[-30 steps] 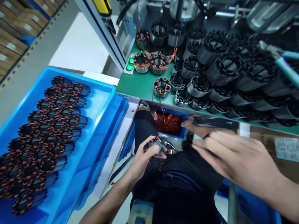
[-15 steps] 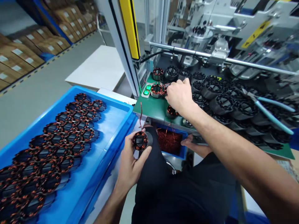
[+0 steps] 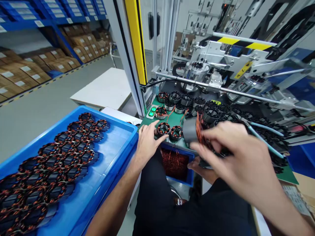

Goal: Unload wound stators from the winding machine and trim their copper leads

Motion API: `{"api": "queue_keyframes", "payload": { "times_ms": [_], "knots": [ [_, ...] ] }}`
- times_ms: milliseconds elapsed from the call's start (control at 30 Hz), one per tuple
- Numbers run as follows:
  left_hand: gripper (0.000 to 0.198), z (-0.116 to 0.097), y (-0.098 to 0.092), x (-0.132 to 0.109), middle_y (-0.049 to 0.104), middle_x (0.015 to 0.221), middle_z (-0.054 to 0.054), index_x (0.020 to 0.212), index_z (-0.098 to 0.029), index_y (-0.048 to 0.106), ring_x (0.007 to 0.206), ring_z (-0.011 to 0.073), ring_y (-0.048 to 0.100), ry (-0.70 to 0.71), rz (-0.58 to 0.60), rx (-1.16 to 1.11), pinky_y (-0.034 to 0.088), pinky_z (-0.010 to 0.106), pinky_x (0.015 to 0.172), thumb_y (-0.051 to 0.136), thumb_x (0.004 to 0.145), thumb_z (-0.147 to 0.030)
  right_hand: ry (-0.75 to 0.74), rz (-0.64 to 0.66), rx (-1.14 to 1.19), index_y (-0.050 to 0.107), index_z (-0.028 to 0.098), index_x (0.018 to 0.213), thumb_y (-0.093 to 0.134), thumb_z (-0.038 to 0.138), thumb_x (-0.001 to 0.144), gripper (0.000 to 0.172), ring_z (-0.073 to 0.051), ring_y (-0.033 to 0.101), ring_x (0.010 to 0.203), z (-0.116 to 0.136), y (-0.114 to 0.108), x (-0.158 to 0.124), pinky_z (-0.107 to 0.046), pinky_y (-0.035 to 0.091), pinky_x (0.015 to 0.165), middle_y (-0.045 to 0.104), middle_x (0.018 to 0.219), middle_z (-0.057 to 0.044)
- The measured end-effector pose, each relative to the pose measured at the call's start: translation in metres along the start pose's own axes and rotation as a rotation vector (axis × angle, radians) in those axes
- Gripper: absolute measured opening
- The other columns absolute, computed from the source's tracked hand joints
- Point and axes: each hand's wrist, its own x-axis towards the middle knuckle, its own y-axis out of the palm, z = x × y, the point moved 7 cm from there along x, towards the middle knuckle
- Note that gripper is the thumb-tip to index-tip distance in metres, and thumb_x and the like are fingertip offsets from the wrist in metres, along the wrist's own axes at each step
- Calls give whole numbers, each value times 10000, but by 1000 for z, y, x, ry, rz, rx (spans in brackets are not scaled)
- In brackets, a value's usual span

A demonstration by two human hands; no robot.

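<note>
My left hand [image 3: 148, 139] is at the front edge of the green work surface [image 3: 147, 122], thumb and forefinger spread beside a copper-wound motor stator [image 3: 163, 128]. That stator stands on the surface, and the hand does not appear to grip it. A second wound stator [image 3: 176, 132] is just to its right. Blurred by motion, my right hand [image 3: 221, 141] grips a dark stator [image 3: 190, 130] tilted on its side, copper wires bunched at the fingers. Another copper-wound stator [image 3: 161, 112] sits behind, near two green lit buttons [image 3: 152, 111].
A blue tray [image 3: 115, 154] at left holds rows of wound stators. Below the edge, a blue bin [image 3: 190, 178] contains copper wire scraps. Dark stators [image 3: 214, 113] crowd the right, with light-blue-handled pliers [image 3: 265, 139] on them. A metal rail [image 3: 221, 88] and machine stand behind.
My left hand has moved from above my lap to the green surface, where the stator it held now stands. My right hand has come back toward me and right, now holding a stator. The view has tilted up.
</note>
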Motion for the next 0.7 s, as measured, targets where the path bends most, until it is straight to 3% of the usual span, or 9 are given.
{"api": "queue_keyframes", "payload": {
  "times_ms": [100,200,233,300,367,433,500,633,700],
  "knots": [
    [753,-2,-17,-22,751,1221,90,1656,-243,528,1202,322,690,-7,-68,-24,516,531,1171,866,1009,-429,65,82,230,689,279,1009,787,320,1046,113,-184,587,635,5,6,-62,-356,492,631,580,712,40],
    [839,-29,-29,-67,725,1430,116,1622,-315,561,1344,356,698,65,-57,-122,532,545,1208,953,913,-530,146,128,303,670,273,957,761,306,1044,130,-173,614,591,-2,24,-112,-332,500,542,578,690,44],
    [901,-45,-21,-85,735,1439,95,1593,-351,583,1323,353,726,116,72,-198,566,529,1180,999,835,-604,156,129,301,662,268,934,753,297,1041,144,-172,609,577,-4,29,-123,-331,495,525,568,678,45],
    [1146,-79,10,-123,729,1509,91,1652,-365,512,1256,332,790,137,453,-417,652,474,1091,1066,694,-664,154,133,276,647,263,896,744,260,1028,163,-179,609,578,-3,38,-139,-348,516,552,576,675,41],
    [1075,-106,34,-152,720,1547,106,1673,-343,479,1330,348,784,124,618,-542,667,476,1115,1037,775,-538,141,164,237,646,261,894,725,205,1017,157,-196,646,638,3,43,-146,-399,579,687,633,722,26],
    [826,-125,48,-163,729,1515,114,1638,-319,507,1377,338,767,115,597,-654,661,463,1137,887,905,-318,130,190,203,664,259,936,709,157,1011,135,-217,680,720,6,39,-151,-463,586,820,693,797,11],
    [793,-130,54,-163,734,1455,100,1603,-323,525,1310,296,788,80,514,-774,665,420,1115,871,895,-238,147,203,220,716,266,1089,759,208,1016,103,-248,708,827,4,26,-157,-497,572,867,731,905,-14],
    [749,-127,48,-153,732,1301,67,1423,-313,576,1151,257,811,107,318,-947,671,434,1080,987,801,-245,322,173,364,618,326,1612,886,412,962,708,-392,701,1241,-23,-8,-176,-611,596,1038,710,1340,-147],
    [756,-130,49,-154,759,1217,56,1397,-319,545,1047,253,827,120,356,-1059,694,423,968,987,789,-238,380,146,404,574,344,1681,837,338,987,742,-417,658,1366,-33,-17,-185,-647,566,1154,680,1459,-162]
  ]
}}
